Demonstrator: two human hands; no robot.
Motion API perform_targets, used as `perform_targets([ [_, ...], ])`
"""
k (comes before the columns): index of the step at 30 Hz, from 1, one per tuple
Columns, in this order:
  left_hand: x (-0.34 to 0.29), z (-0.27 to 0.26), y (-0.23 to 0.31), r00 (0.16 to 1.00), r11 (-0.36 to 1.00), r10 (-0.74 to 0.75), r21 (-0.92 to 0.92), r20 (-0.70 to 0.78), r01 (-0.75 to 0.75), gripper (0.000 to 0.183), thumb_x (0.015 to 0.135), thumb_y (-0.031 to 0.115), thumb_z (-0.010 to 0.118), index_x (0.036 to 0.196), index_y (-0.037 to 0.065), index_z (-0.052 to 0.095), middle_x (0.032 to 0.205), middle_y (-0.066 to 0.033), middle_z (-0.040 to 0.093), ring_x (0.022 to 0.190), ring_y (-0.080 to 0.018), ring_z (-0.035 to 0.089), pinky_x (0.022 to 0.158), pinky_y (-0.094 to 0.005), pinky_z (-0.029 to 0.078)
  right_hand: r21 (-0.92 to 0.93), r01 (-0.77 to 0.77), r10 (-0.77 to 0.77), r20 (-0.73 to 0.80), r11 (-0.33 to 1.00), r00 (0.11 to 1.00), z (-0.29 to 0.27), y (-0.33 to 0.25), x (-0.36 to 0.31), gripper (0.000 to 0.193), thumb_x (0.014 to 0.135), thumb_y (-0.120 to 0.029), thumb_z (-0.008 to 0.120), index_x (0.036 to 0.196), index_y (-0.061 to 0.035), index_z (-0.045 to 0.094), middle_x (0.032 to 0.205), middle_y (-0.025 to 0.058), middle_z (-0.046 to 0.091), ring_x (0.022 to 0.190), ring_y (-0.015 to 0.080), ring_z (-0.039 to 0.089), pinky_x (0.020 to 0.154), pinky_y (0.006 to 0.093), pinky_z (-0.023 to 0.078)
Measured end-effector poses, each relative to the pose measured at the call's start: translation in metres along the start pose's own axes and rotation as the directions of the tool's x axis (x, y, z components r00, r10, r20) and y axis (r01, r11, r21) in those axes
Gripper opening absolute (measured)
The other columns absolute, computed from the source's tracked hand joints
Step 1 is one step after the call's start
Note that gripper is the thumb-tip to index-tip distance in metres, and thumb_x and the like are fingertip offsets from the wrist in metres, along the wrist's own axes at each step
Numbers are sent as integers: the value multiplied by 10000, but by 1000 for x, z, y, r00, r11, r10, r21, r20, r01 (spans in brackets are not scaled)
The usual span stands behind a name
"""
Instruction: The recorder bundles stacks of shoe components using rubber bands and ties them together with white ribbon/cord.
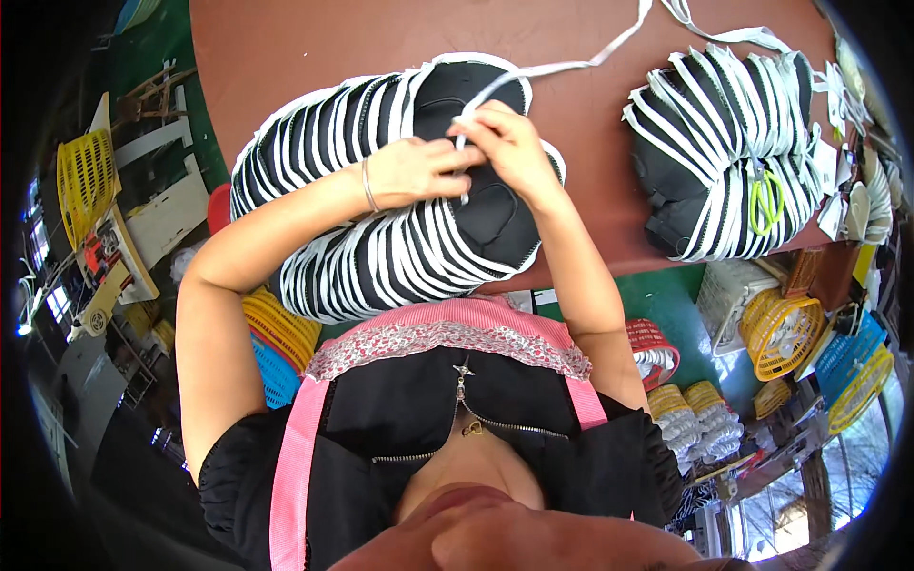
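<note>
A long stacked bundle of black, padded-looking pieces with white edging (pixel 371 114) lies in front of me on the table, in two rows side by side. A narrow white strip (pixel 571 67) runs from the far table edge down to the bundle's right end. My right hand (pixel 512 152) pinches this strip between thumb and fingers. Beside it my left hand (pixel 419 173) has its fingers curled around the strip's lower part, over the groove between the rows. The strip's tail shows just below the left fingers; whether it is knotted is hidden.
A second black-and-white bundle (pixel 733 152) sits at the right of the brown table (pixel 314 33), with a yellow-green cord loop (pixel 764 202) on it. Yellow baskets (pixel 783 333) and a red basket (pixel 657 347) stand on the floor to the right; a yellow crate (pixel 86 186) is at left.
</note>
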State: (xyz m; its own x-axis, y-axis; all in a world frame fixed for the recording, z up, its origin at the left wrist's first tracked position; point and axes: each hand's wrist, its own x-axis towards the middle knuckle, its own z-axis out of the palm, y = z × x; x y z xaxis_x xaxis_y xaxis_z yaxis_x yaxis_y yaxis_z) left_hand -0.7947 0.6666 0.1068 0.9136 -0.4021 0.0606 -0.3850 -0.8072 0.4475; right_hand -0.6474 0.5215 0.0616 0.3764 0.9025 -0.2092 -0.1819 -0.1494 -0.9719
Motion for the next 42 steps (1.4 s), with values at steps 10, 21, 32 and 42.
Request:
perform_targets([
  [10, 7, 16, -7, 967, 948, -254, -192, 26, 254, 177, 825, 169, 671, 985, 98, 643, 858, -62, 580, 820, -266, 641, 626, -392, 528, -177, -147, 108, -216, 973, 970, 23, -5, -73, 235, 881, -70, 731, 1104, 0, 714, 904, 84, 696, 745, 121, 679, 657, 239, 543],
  [21, 5, 29, 3, 972, 973, -193, 97, -136, 207, 184, 736, 109, 696, 884, 37, 614, 800, -87, 557, 751, -265, 611, 660, -385, 517, -317, 51, -183, -401, 947, 898, 27, 37, -46, 43, 889, -48, 669, 916, -16, 681, 842, 126, 634, 743, 293, 634, 655, 359, 499],
  [32, 27, -3, -42, 668, 363, 57, -638, 742, 679, 206, 896, 171, 600, 868, -21, 669, 716, 35, 592, 703, -91, 514, 659, -287, 426, -267, 350, -403, -179, 898, 897, 29, 10, -92, 159, 848, -15, 732, 980, -20, 643, 898, 64, 620, 745, 137, 586, 711, 259, 482],
  [42, 13, -8, -55, 911, 766, -225, -515, 346, 385, 305, 765, 302, 822, 760, 14, 721, 699, -143, 661, 634, -301, 633, 604, -375, 488, -461, 470, -476, 111, 753, 872, 42, 28, -102, 80, 905, -62, 588, 846, -9, 579, 818, 149, 471, 762, 336, 498, 648, 425, 416],
])
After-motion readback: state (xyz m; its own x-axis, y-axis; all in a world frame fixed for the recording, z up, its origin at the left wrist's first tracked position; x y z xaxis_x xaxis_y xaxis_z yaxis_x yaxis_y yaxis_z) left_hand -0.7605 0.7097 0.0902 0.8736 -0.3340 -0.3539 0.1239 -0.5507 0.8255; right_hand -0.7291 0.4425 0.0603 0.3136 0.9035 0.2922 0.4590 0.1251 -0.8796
